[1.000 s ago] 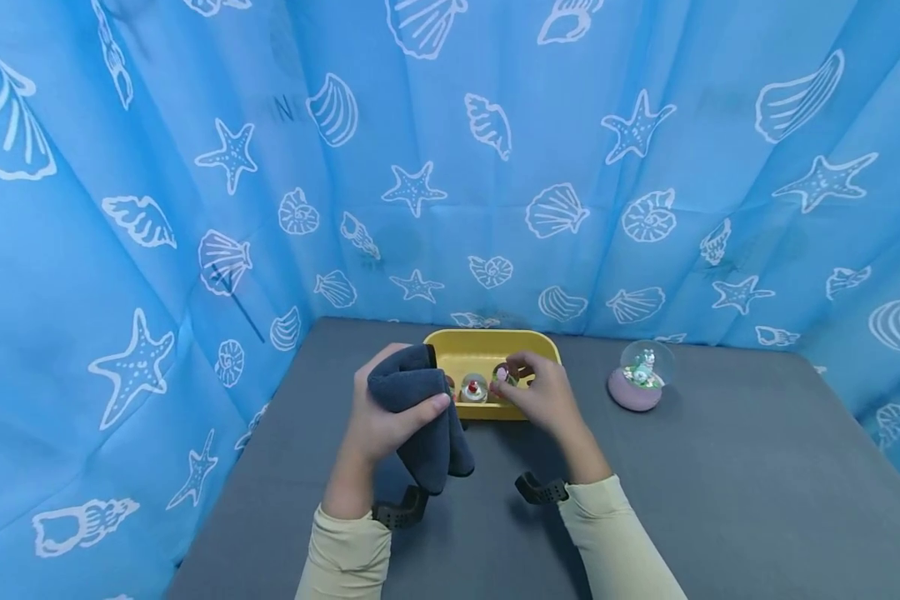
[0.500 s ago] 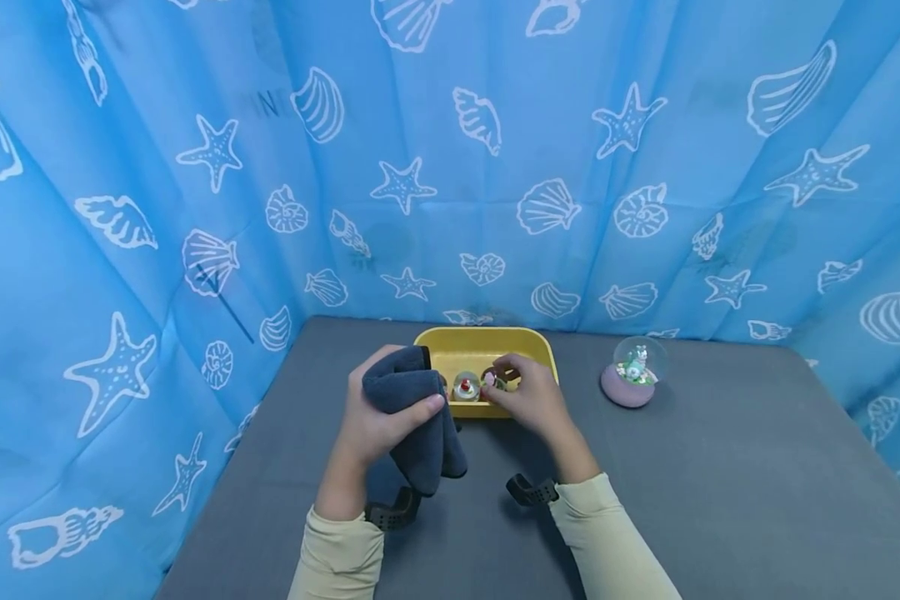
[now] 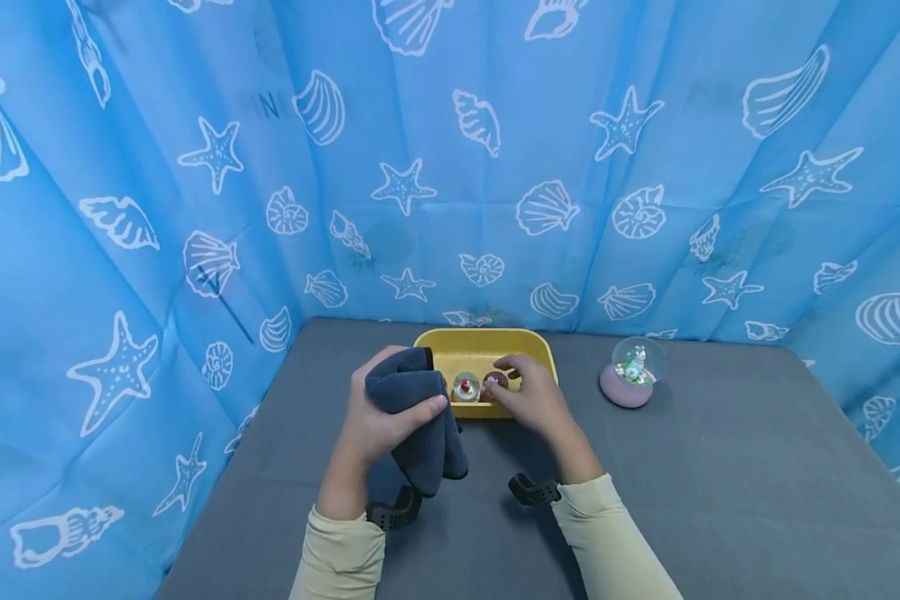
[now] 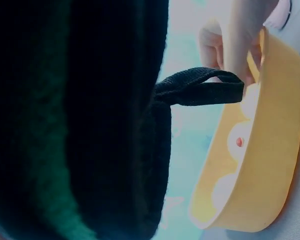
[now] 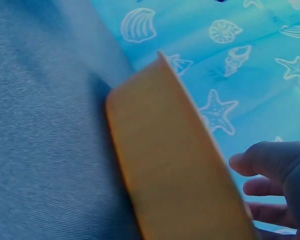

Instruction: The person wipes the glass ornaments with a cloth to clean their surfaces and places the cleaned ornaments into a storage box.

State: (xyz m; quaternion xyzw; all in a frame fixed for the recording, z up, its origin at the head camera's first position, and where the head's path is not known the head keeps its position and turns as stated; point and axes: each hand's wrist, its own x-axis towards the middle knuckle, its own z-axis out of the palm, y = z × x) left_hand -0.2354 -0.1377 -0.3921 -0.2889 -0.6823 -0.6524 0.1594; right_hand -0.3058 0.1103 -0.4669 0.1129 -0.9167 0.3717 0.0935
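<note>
In the head view my left hand [image 3: 378, 421] grips a folded dark blue-grey cloth [image 3: 420, 425], held above the table in front of a yellow tray [image 3: 483, 340]. The cloth's dark edge and hanging loop [image 4: 210, 92] loom large in the left wrist view. Over the tray's right part is my right hand [image 3: 532, 396], thumb and fingers parted beside a small purplish globe [image 3: 497, 385]; whether they touch it is unclear. A clear little globe with a red figure [image 3: 466, 387] sits to its left. Another globe [image 4: 224, 192], at the tray's left end, shows in the left wrist view.
A larger snow globe on a lilac base [image 3: 630, 379] stands on the grey table [image 3: 720, 450], right of the tray. The blue shell-print curtain [image 3: 457, 208] hangs behind the table and along its left side.
The purplish globe sits slightly lower in the tray, and the right hand's fingers have spread from around it. The left hand keeps its grip on the cloth. The head view has shifted slightly.
</note>
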